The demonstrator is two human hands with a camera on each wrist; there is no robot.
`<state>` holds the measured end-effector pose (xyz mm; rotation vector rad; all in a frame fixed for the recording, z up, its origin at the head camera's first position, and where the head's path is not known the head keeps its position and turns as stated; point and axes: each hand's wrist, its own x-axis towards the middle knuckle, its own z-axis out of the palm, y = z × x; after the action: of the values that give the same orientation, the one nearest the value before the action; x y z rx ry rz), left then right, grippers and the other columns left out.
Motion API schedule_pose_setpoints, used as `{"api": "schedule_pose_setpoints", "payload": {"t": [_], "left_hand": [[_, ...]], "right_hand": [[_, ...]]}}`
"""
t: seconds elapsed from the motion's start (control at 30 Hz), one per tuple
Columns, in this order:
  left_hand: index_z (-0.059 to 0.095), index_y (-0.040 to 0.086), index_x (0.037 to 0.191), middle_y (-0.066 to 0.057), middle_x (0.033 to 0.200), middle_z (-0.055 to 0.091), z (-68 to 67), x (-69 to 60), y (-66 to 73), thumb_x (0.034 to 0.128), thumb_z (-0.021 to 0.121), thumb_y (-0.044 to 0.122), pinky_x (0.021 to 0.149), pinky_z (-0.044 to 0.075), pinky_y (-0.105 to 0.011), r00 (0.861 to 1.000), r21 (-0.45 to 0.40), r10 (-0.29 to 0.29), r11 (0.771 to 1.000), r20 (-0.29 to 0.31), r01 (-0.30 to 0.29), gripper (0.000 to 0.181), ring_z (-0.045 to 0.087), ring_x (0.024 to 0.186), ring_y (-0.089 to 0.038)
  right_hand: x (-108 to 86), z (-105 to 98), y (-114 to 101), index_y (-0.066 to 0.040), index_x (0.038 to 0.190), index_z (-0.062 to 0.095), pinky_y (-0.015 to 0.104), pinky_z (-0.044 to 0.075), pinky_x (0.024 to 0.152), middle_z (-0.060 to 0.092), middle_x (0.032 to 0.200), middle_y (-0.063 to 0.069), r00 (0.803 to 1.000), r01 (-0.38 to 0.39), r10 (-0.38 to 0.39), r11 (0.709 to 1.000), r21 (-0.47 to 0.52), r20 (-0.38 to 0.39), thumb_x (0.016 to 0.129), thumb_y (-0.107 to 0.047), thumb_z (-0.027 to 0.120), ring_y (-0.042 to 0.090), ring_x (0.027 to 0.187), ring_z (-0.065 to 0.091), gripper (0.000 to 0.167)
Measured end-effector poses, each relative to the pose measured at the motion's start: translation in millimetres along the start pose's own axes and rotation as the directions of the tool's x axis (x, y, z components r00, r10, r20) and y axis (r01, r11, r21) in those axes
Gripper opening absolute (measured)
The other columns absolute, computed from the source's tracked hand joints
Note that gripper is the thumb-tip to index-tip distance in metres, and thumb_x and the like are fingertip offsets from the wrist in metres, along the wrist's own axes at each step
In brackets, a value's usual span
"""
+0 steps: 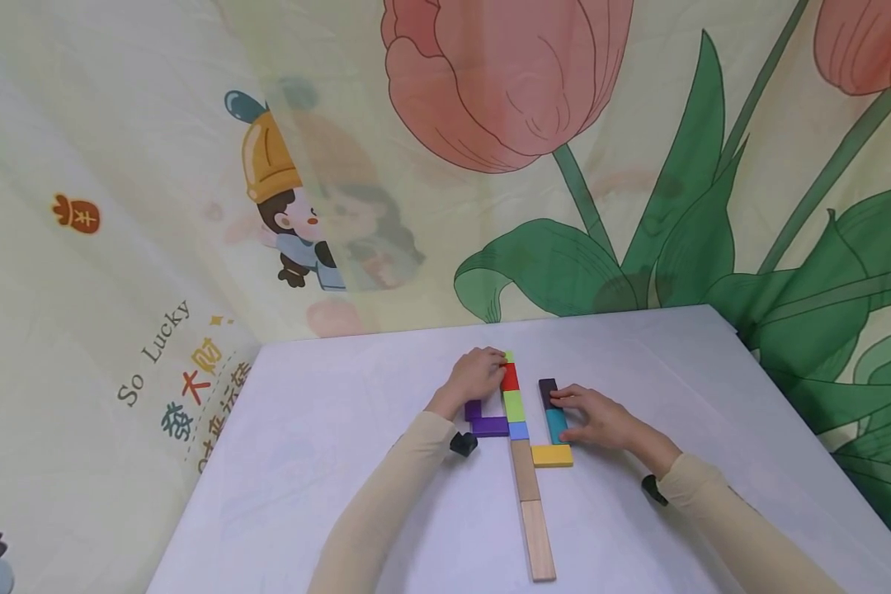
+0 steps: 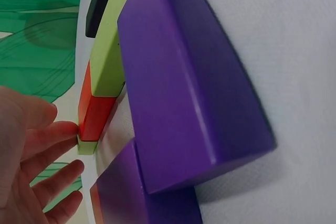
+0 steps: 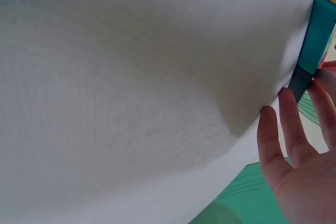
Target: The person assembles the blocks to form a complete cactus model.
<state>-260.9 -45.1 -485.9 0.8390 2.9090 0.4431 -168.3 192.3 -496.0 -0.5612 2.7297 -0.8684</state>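
Note:
In the head view a column of blocks runs up the white table. From the near end come two wooden blocks (image 1: 538, 540), a blue block (image 1: 518, 431), a light green block (image 1: 515, 406), a red block (image 1: 510, 378) and a small green block (image 1: 510, 357). My left hand (image 1: 478, 373) lies left of its far end, a fingertip touching the red block in the left wrist view, fingers loosely extended. To the column's right, my right hand (image 1: 601, 417) touches a black block (image 1: 546, 393) with its fingertips; its thumb is by a teal block (image 1: 557, 425).
Left of the column sit a purple block (image 1: 490, 426) and another purple block (image 1: 473, 409) partly behind my left wrist. A yellow block (image 1: 553, 455) juts out to the right, below the teal one. A printed curtain (image 1: 386, 313) hangs behind the table (image 1: 327, 429).

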Motion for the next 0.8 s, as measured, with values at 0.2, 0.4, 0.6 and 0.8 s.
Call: {"api": "schedule_pose_setpoints", "payload": {"t": [0.2, 0.4, 0.6, 0.8], "left_hand": [[0.064, 0.009, 0.127, -0.004, 0.136, 0.061, -0.3, -1.8, 0.1, 0.0984, 0.047, 0.023, 0.107, 0.045, -0.039, 1.000, -0.040, -0.012, 0.999, -0.011, 0.011, 0.036, 0.055, 0.128, -0.025], [0.063, 0.011, 0.130, -0.004, 0.140, 0.058, -3.0, -7.9, -0.8, 0.0979, 0.049, 0.025, 0.108, 0.044, -0.042, 0.995, -0.075, -0.052, 0.996, -0.086, 0.045, 0.037, 0.053, 0.130, -0.026], [0.062, 0.012, 0.130, -0.004, 0.141, 0.056, -7.6, -16.9, -2.4, 0.0983, 0.049, 0.026, 0.109, 0.043, -0.043, 0.987, -0.113, -0.081, 0.991, -0.138, 0.065, 0.037, 0.051, 0.131, -0.027], [0.065, 0.011, 0.127, -0.005, 0.139, 0.058, -14.4, -22.3, -5.3, 0.0972, 0.051, 0.025, 0.106, 0.045, -0.045, 0.977, -0.122, -0.082, 0.991, -0.197, 0.058, 0.035, 0.054, 0.129, -0.028]], "right_hand": [[0.1, 0.5, 0.1, -0.005, 0.132, 0.059, 0.058, 0.041, 0.106, 0.052, 0.140, 0.014, 1.000, -0.008, 0.008, 1.000, -0.003, 0.003, 0.077, -0.028, 0.081, 0.040, 0.133, 0.044, 0.063], [-0.2, 0.6, -1.2, -0.005, 0.133, 0.059, 0.059, 0.041, 0.106, 0.050, 0.142, 0.015, 1.000, 0.015, -0.014, 0.999, -0.044, 0.024, 0.079, -0.031, 0.080, 0.040, 0.134, 0.043, 0.064], [-1.5, 1.3, -1.1, -0.004, 0.132, 0.059, 0.057, 0.044, 0.105, 0.050, 0.143, 0.015, 0.999, 0.043, -0.040, 0.994, -0.101, 0.026, 0.079, -0.033, 0.079, 0.040, 0.134, 0.044, 0.063], [-1.4, 0.3, 0.2, -0.009, 0.131, 0.061, 0.055, 0.046, 0.102, 0.052, 0.143, 0.013, 0.999, 0.033, -0.031, 0.988, -0.150, 0.013, 0.080, -0.036, 0.077, 0.038, 0.133, 0.046, 0.060]]}}
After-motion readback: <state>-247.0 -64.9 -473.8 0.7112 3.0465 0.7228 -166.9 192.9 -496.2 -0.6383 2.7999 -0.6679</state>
